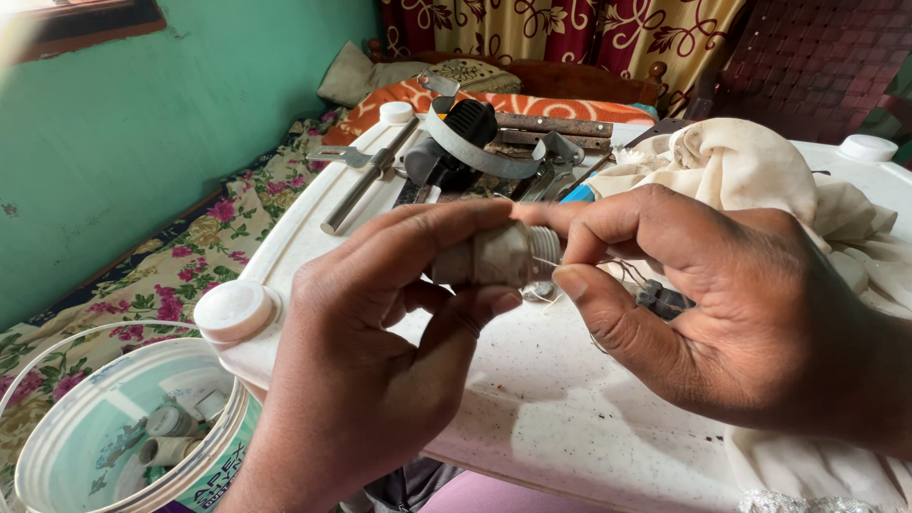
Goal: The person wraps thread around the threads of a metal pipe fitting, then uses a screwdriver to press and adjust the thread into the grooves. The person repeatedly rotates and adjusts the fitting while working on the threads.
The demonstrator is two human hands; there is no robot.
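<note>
My left hand (380, 351) grips a small grey pipe fitting (494, 256) with a threaded end, held above the white plastic table (532, 399). My right hand (731, 304) pinches a thin white strand at the fitting's threads (543, 249) between thumb and forefinger. A few fine threads trail under my right fingers. Both hands meet at the fitting, near the middle of the view.
Metal tools, a curved metal band (475, 152) and a black part lie at the table's far end. A cream cloth (760, 171) is heaped at the right. A white bucket (114, 427) with pipe fittings stands lower left, beside a flowered bedsheet and green wall.
</note>
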